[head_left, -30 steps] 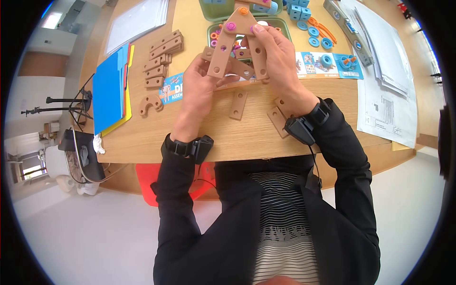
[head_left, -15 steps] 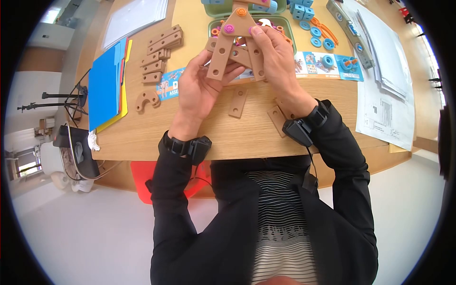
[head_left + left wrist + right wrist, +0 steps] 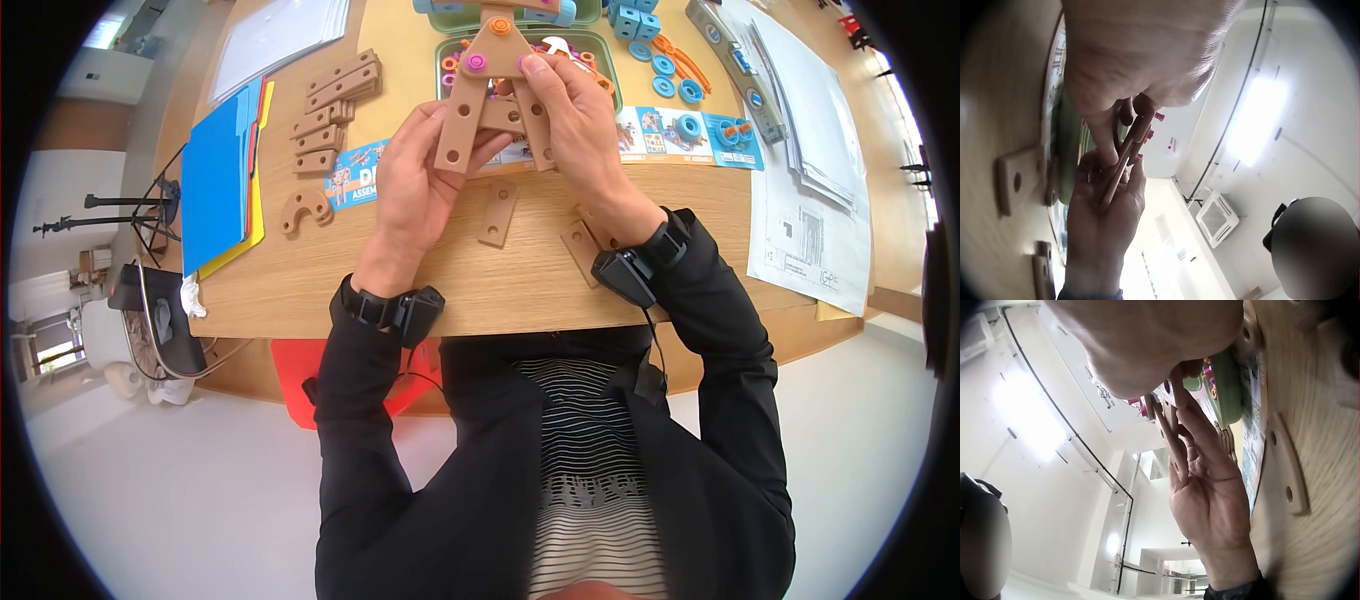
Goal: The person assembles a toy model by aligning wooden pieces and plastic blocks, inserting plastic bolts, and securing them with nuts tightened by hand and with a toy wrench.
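Observation:
A brown A-shaped assembly is raised over the table in the head view, its triangular plate [image 3: 500,45] carrying an orange bolt [image 3: 500,26] and two pink bolts. Two strips slope down as legs, with a cross strip [image 3: 503,115] behind them. My left hand [image 3: 408,185] holds the left leg [image 3: 460,125], its fingers passing behind. The right hand [image 3: 583,125] grips the right leg [image 3: 538,125], thumb by the pink bolt [image 3: 523,65]. In the right wrist view a leg's lower end [image 3: 1177,459] lies against the left palm [image 3: 1213,506]. Some fingers are hidden behind the pieces.
Behind the hands stands a green box [image 3: 603,50] of small parts. Loose strips [image 3: 498,215] lie nearer me, stacked strips [image 3: 343,85] and a blue folder [image 3: 215,180] at left. Blue rings [image 3: 690,90], a level [image 3: 745,75] and papers [image 3: 810,190] are at right.
The assembly has shifted slightly left in the head view. Its cross strip sits higher between the legs than at first, and the end that stuck out left is now hidden. Both hands keep their hold.

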`<state>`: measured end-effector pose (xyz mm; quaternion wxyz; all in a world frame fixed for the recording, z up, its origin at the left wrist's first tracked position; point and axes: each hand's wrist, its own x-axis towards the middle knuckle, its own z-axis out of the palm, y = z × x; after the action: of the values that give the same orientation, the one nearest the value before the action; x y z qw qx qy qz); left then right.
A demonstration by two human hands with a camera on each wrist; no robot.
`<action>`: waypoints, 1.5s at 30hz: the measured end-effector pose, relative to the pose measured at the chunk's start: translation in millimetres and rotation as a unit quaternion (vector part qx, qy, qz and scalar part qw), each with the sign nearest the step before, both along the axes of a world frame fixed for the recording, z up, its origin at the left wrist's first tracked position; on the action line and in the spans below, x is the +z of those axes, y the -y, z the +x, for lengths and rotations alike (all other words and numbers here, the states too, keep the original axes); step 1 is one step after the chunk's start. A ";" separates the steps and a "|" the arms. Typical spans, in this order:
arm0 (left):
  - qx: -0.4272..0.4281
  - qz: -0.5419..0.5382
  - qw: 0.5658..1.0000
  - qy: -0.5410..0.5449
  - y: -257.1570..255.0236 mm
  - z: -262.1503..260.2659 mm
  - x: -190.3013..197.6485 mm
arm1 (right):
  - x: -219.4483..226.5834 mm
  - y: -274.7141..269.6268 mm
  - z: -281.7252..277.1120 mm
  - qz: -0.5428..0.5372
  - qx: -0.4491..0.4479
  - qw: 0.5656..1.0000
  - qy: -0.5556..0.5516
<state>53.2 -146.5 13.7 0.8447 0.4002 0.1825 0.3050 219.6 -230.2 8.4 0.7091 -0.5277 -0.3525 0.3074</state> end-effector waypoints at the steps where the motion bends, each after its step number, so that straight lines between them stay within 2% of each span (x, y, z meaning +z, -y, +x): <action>1: 0.000 0.000 1.000 0.000 0.4 0.3 1.1 | 0.3 0.2 -0.1 0.000 0.000 1.000 0.000; 4: -0.009 -0.041 0.999 0.018 2.0 1.1 5.6 | 0.5 0.6 -0.5 -0.003 0.003 1.000 0.011; 15: 0.012 0.072 0.997 -0.017 5.5 1.5 4.9 | 1.1 1.3 -1.3 0.002 -0.007 1.000 0.029; 28: 0.013 0.104 0.994 -0.026 4.6 2.0 -0.5 | -6.5 -2.8 1.9 0.003 -0.005 0.999 0.031; 31: 0.031 0.102 0.994 -0.017 2.5 1.5 -2.0 | -3.2 -2.3 3.4 0.010 0.000 0.999 0.053; 34: 0.063 0.106 0.992 -0.004 0.3 -0.1 -1.8 | 1.1 -0.2 7.2 0.005 0.022 1.000 0.012; 37: 0.088 0.098 0.991 0.003 0.0 -0.7 1.4 | 5.0 2.3 6.2 0.013 0.044 0.997 0.060; 42: 0.114 0.092 0.989 0.024 -1.8 -2.0 1.2 | 12.4 5.1 -0.8 0.008 0.087 0.996 0.004; 45: 0.112 0.091 0.989 0.021 -2.0 -3.0 2.3 | 9.8 3.8 7.2 0.011 0.082 0.997 0.009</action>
<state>50.2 -144.5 16.0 0.7691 0.4457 0.1795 0.4214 226.8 -233.9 18.2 0.6839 -0.4923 -0.4042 0.3559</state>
